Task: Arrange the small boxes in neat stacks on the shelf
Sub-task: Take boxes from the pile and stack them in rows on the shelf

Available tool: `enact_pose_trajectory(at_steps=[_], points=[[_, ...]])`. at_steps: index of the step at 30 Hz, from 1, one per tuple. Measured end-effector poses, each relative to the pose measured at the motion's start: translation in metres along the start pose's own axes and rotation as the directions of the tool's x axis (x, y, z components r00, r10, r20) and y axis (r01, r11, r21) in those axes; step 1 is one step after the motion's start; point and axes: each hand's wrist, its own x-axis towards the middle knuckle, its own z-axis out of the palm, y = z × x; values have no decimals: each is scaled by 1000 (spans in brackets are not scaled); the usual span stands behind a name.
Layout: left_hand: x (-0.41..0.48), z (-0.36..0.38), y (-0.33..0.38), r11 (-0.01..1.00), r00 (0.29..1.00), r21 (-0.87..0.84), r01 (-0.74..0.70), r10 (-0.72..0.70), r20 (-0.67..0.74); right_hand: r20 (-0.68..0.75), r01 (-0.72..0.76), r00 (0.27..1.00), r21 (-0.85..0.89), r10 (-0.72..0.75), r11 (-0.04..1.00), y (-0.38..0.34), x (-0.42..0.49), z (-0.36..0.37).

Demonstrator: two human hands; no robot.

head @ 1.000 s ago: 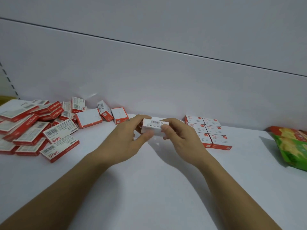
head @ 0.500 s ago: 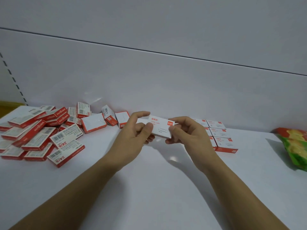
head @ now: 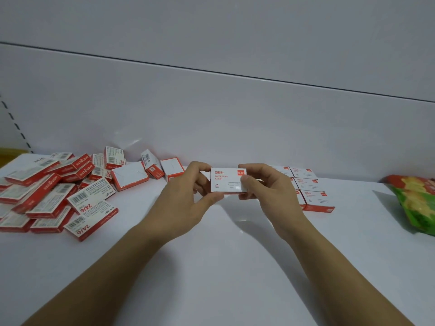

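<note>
A small white-and-red paper clip box [head: 226, 181] is held above the middle of the white shelf [head: 223, 255], its printed face turned toward me. My left hand [head: 186, 196] grips its left end between thumb and fingers. My right hand [head: 266, 191] pinches its right end, thumb on the front. Behind my right hand, a neat block of the same boxes [head: 310, 191] lies flat near the back wall, partly hidden by the hand. A loose heap of red-and-white staple boxes [head: 54, 189] covers the shelf's left part.
A green and red snack bag [head: 414, 198] lies at the right edge of the shelf. The white back wall [head: 211, 125] rises straight behind the boxes. A few loose small boxes [head: 162, 169] lean by the wall between the heap and my hands.
Both hands have turned the box from edge-on to face toward me and raised it slightly. The view has shifted a little to the left.
</note>
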Motion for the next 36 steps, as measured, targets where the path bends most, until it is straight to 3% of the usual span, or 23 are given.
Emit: enact_pose_trajectory(at_steps=[8, 12, 18, 24, 27, 31, 36], points=[[0, -3, 0, 994, 996, 70, -83, 84, -5, 13, 132, 991, -170, -132, 976, -3, -2, -2], [1, -1, -4, 996, 996, 54, -76, 78, -36, 148, 170, 981, -312, -129, 935, -9, -2, -11], [4, 8, -1, 999, 999, 27, -35, 35, 5, 194, 278, 960, -576, -202, 768, -10, -1, -14], [14, 17, 11, 998, 998, -21, -67, 67, 0, 202, 407, 898, -716, -390, 567, -9, 7, -28], [27, 21, 17, 994, 995, -29, -103, 102, -12, 173, 441, 857, -732, -486, 518, -8, 12, -34], [45, 37, 19, 996, 997, 48, -72, 69, 43, 67, 328, 902, -750, -427, 574, -6, 27, -49], [53, 61, 14, 877, 986, 453, -158, 116, 119, -115, 86, 955, -776, -275, 624, 11, 56, -83]])
